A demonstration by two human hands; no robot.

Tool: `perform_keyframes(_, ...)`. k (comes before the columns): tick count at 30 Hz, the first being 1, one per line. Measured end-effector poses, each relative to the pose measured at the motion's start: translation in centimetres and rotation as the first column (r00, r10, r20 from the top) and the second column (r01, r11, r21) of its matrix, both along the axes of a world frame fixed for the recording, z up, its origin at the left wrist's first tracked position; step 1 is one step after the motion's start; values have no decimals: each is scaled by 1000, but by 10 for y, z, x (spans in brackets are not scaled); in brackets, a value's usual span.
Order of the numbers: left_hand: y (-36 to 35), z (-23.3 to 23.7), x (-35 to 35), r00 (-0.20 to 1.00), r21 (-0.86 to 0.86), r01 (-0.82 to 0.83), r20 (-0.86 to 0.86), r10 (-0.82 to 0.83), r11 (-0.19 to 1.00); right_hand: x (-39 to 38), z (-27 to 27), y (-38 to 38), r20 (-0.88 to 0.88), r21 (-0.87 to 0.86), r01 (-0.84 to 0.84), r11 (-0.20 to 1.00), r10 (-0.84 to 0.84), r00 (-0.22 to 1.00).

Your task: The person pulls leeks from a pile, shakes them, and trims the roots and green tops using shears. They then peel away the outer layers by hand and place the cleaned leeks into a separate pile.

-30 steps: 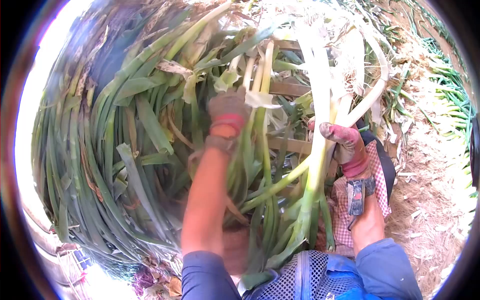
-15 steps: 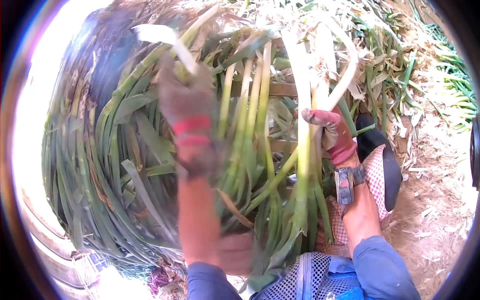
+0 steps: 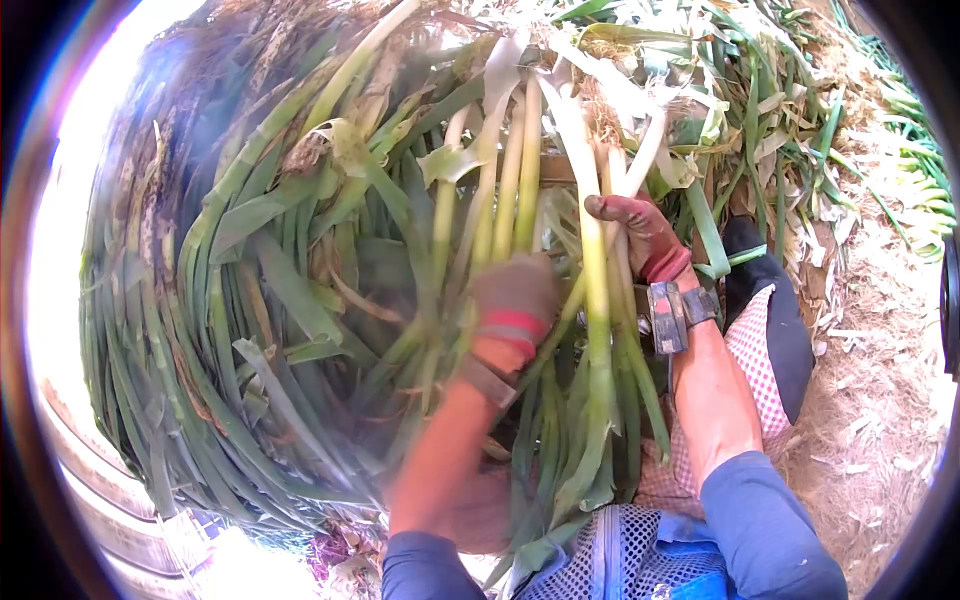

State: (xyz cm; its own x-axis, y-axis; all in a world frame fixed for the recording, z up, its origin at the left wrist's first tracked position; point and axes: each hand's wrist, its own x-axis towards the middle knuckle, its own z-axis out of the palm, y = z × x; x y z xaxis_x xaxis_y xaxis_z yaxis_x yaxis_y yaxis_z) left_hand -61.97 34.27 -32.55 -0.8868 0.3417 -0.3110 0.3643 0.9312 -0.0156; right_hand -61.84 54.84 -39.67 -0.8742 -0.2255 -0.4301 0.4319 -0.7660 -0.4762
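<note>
Long green onion stalks with white roots lie across the middle of the view. My right hand, in a red glove, is wrapped round a small bunch of stalks, its thumb pointing left across the pale stems. My left hand, in a brown glove with a red cuff, is blurred by motion and lies over the lower part of several upright stalks; its fingers are hidden.
A big heap of green onions fills the left side. Torn leaves are piled at the upper right. Dry peelings cover the ground at the right, beside a dark shoe. More onions lie at the far right.
My left hand has come down and to the right, from the upper stalks to the middle ones. The pale strip near it is gone from there. My right hand has shifted slightly left and up.
</note>
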Motion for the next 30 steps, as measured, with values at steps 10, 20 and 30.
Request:
perform_keyframes(10, 33, 13, 7, 948, -148, -235, 184, 260, 961, 54, 23, 21, -59, 247, 143, 958, -132, 989)
perform_keyframes(20, 25, 0, 9, 872, -58, -441, 205, 443, 895, 74, 70, 38, -228, 110, 220, 969, -191, 955)
perform_keyframes(30, 9, -11, 32, 706, -134, -508, 502, 500, 851, 79, 90, 51, -235, 74, 221, 972, -199, 951)
